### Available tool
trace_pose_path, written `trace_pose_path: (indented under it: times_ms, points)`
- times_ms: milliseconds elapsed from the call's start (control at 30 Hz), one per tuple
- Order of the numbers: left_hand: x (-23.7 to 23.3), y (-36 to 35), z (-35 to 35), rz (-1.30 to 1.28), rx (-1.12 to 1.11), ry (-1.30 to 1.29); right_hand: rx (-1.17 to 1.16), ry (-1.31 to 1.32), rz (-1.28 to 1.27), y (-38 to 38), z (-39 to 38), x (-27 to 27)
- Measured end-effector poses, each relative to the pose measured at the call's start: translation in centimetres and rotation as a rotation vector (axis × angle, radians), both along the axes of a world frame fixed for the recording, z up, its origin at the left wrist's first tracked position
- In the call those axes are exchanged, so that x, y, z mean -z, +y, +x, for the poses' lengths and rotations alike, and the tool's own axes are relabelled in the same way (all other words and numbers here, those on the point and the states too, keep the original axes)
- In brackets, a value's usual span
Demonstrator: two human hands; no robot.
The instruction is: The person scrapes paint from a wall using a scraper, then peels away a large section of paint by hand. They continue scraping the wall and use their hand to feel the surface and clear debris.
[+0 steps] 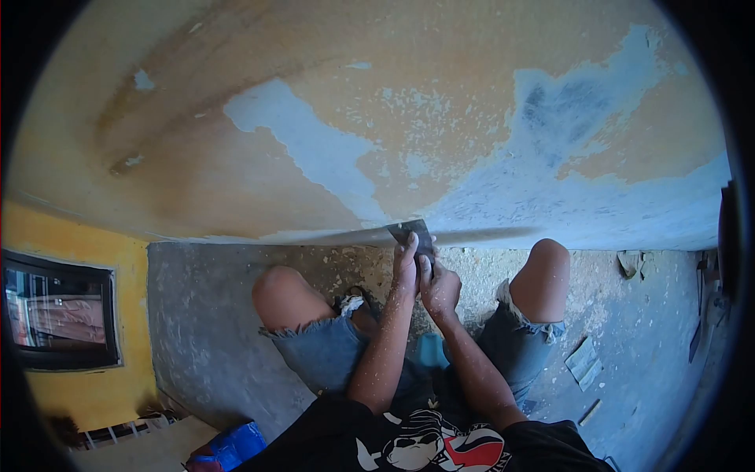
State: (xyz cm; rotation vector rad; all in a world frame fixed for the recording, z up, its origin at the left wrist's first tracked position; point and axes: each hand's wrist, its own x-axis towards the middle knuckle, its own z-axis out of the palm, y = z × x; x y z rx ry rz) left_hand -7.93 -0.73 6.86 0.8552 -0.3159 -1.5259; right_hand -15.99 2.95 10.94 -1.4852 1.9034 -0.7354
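Both hands meet at the foot of a wall (307, 138) with peeling tan paint and bare whitish patches. Between them is a dark, flat rectangular piece (410, 230), its upper edge right at the wall's lower part. My left hand (405, 267) grips it with the thumb lying along its face. From the right, my right hand (440, 289) closes on its lower end, thumb pointing up. What kind of sheet or blade it is I cannot tell. Pale flecks dot both forearms.
My bent knees flank my hands. Paint flakes litter the grey floor (204, 315). A folded greyish sheet (583, 363) and a short stick (590, 412) lie at right. At left are a yellow wall (130, 275) with a dark-framed window (59, 311) and a blue object (240, 444).
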Motion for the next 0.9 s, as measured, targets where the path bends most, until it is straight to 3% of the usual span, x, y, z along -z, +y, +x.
trace_pose_path:
  times_ms: [233,300,400,500,533,600,767,867,900]
  points:
    - [0.3,-0.7,0.0,0.027,-0.033,0.002,-0.030,0.058,0.112,-0.3,0.0,0.5]
    - [0.4,-0.7,0.2,0.011,0.000,-0.035,-0.023,-0.004,0.016,-0.5,0.0,0.7]
    - [-0.6,-0.9,-0.4,-0.010,-0.085,-0.037,-0.041,0.022,0.009,-0.9,0.1,-0.4]
    - [-0.3,-1.0,0.2,0.014,-0.012,-0.013,-0.073,0.080,0.052,-1.0,-0.1,-0.7]
    - [-1.9,-1.0,-0.3,0.008,-0.091,-0.051,-0.058,0.052,0.040,-1.0,-0.1,-0.8]
    - [0.1,-0.2,0.1,0.037,-0.045,-0.068,-0.019,0.026,0.013,-0.3,0.2,-0.1]
    - [-2.6,-1.5,0.2,-0.003,-0.084,0.016,-0.081,0.018,-0.082,-0.7,0.2,-1.1]
    - [2.0,-0.5,0.9,0.017,0.008,-0.053,-0.089,0.043,0.078,-0.4,0.3,0.2]
    - [0.9,-0.5,0.8,0.089,0.053,-0.054,-0.084,0.041,0.064,-0.6,0.4,-0.4]
